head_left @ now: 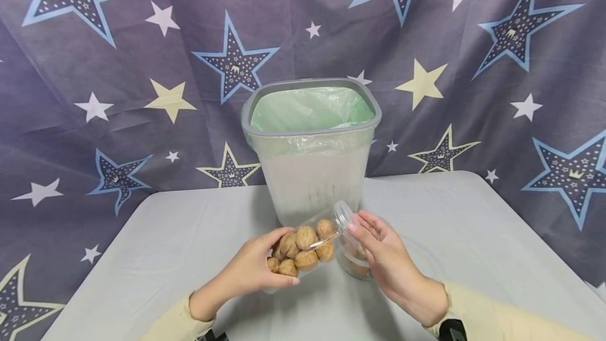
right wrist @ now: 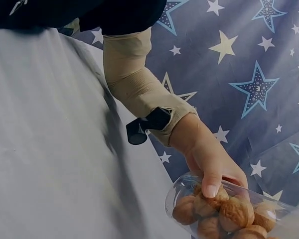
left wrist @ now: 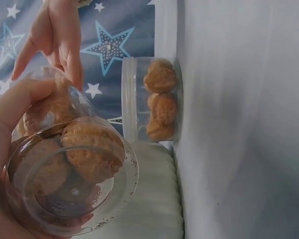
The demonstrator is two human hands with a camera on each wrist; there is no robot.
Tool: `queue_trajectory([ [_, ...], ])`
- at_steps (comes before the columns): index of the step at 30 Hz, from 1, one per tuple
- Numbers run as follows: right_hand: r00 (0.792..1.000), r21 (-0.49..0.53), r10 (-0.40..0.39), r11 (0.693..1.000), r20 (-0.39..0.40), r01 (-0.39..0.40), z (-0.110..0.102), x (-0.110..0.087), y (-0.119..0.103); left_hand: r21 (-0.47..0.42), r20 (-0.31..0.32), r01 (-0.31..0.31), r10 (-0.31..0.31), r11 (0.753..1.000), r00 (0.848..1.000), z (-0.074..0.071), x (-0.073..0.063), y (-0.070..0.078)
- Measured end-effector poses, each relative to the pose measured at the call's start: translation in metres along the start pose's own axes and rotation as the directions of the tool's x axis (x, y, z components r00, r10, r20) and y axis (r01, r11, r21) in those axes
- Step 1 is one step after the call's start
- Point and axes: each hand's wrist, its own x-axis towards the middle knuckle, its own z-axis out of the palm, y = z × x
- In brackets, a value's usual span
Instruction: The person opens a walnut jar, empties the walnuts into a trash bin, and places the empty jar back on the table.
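The left hand (head_left: pixel 258 264) grips a tilted jar (head_left: pixel 335 240) of walnuts (head_left: pixel 305 238) — the right hand (head_left: pixel 395 259), fingers extended, at its mouth (head_left: pixel 344 214). Another jar (left wrist: pixel 142 99) stands nearby.

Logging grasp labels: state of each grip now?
Left grip: holding the clear cylindrical plastic jar of brown walnuts.
Right grip: open, at that jar's mouth.

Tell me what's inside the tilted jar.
In-shell walnuts are visible inside the clear jar. In the head view, the left hand covers part of its lower end, hiding whatever lies behind.
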Motion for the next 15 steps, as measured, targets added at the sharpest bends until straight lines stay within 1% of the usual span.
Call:
queue_trajectory([
  [3,1.000,-0.012,-0.007,1.000,-0.004,0.007,-0.0009,0.0001,0.0008,0.000,-0.001,-0.014,0.014,1.000,1.000,0.0013,0.0003,0.0013],
  [7,1.000,-0.026,-0.016,1.000,-0.008,0.015,-0.0021,0.0006,0.0022,-0.006,0.000,-0.015,0.015,1.000,1.000,0.0024,0.0007,0.0018],
  [10,1.000,-0.031,-0.021,0.999,-0.006,0.021,-0.0029,0.0004,0.0029,-0.021,0.014,0.001,-0.001,1.000,1.000,0.0027,0.0005,0.0010],
  [15,0.999,-0.024,-0.040,0.999,0.004,0.040,-0.0034,0.0005,0.0033,-0.090,0.053,0.028,-0.023,0.996,0.998,0.0024,0.0008,-0.0009],
])
